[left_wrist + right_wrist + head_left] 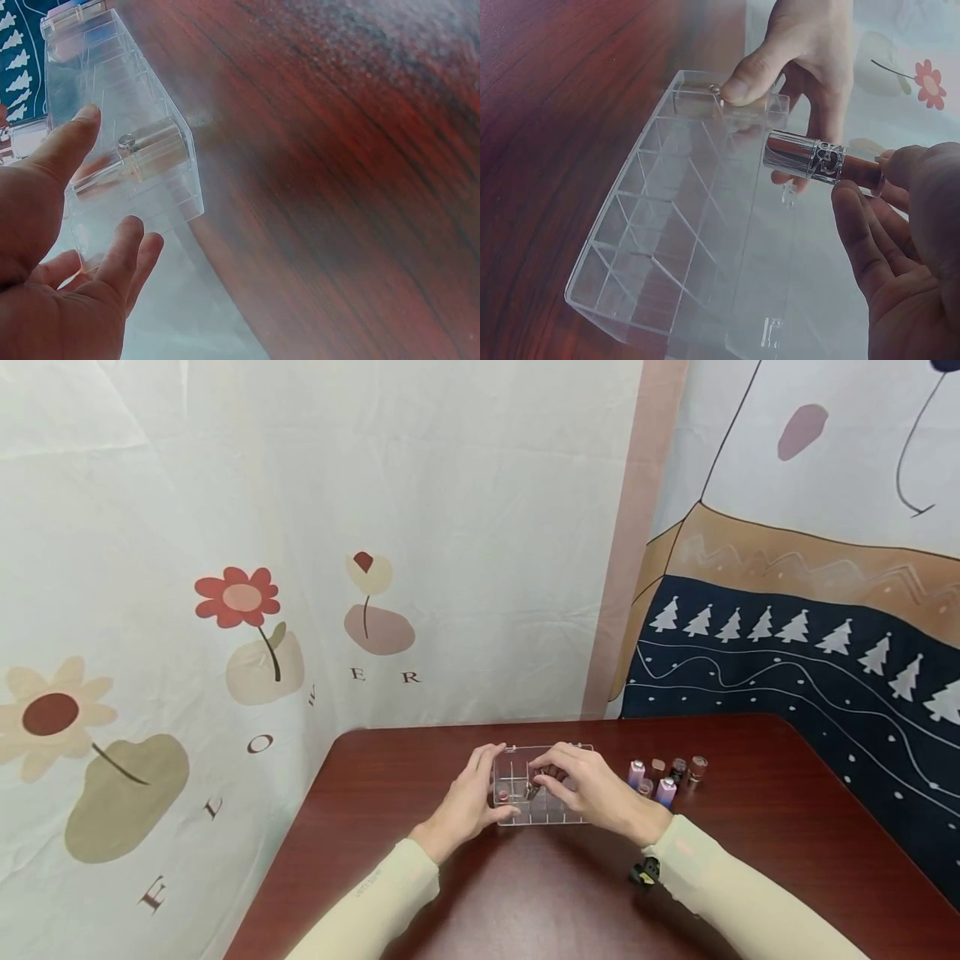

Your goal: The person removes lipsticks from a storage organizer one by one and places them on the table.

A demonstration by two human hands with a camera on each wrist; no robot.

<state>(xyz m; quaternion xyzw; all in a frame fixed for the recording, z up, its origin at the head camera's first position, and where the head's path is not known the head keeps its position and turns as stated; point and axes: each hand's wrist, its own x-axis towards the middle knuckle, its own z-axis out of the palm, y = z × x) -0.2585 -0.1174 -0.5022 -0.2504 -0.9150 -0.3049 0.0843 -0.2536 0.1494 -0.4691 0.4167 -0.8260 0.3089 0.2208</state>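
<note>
A clear divided organizer box point(555, 815) lies on the table between both hands. My left hand point(465, 797) holds its left end, the thumb at the front corner and the fingers reaching to the back corner. Over the box, my right hand point(596, 785) pinches a lipstick point(802, 156) by its brownish end, its silver part pointing toward the compartments. One tube point(503, 796) with a reddish top sits in the front left compartment; the left wrist view shows a tube point(161, 146) through the box wall. Several compartments look bare in the right wrist view.
Right of the box stands a group of small cosmetics, among them a pink-purple tube point(636, 772), a second such tube point(666, 791) and a glassy brown one point(697, 767). The dark red wooden table point(420, 752) ends at a printed cloth backdrop point(480, 568).
</note>
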